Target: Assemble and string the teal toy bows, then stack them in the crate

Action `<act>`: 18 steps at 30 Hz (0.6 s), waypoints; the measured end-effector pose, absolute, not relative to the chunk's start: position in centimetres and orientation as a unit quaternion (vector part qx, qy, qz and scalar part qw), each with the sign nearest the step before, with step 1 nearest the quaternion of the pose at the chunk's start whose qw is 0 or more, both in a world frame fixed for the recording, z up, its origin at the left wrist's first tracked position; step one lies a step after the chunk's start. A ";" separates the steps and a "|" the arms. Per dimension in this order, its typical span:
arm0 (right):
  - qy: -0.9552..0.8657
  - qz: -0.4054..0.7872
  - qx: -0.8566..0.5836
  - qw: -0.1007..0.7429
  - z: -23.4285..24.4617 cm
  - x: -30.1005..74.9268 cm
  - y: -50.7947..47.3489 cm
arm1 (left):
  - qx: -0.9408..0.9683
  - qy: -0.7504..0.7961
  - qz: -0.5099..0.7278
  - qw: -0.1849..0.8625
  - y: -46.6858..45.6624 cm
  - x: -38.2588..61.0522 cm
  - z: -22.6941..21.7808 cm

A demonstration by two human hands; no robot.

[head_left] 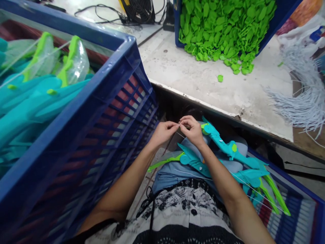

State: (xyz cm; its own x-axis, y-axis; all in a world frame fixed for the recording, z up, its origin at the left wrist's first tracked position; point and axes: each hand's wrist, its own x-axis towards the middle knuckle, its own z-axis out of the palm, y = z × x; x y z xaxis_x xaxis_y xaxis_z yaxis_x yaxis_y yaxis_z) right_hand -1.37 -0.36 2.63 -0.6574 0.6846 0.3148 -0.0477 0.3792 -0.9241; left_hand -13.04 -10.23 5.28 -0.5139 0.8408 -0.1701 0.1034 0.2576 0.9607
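Observation:
My left hand (164,132) and my right hand (193,130) meet fingertip to fingertip above my lap. Both pinch a thin white string (180,135); its end between the fingers is too small to make out. Across my thighs lie turquoise plastic toy bows (219,141) with lime-green tips, partly hidden by my right forearm. One green limb (166,162) sticks out to the left below my left hand. White strings run along the bows toward green tips (276,193) at the lower right.
A tall blue crate (101,101) on the left holds more turquoise and green bows (38,98). On the white worktable (203,88), a blue bin spills small green plastic pieces (225,30). White strings (302,108) lie bundled at right. Another blue crate (308,193) stands lower right.

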 end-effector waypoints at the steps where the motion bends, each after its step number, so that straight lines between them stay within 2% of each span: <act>1: -0.770 0.489 -0.207 0.354 2.6 -1.2 -0.3 | 0.328 0.713 0.506 0.359 -10.2 -13.0 5.3; 10: -0.860 0.350 -0.174 0.329 1.8 -1.0 0.0 | 0.366 0.690 0.497 0.379 -10.1 -13.7 4.0; 15: -0.872 0.291 -0.212 0.332 0.9 -1.1 0.0 | 0.426 0.717 0.459 0.307 -9.1 -13.8 2.7; 18: -0.867 0.282 -0.225 0.344 1.4 0.3 0.0 | 0.400 0.712 0.511 0.269 -10.3 -13.4 3.6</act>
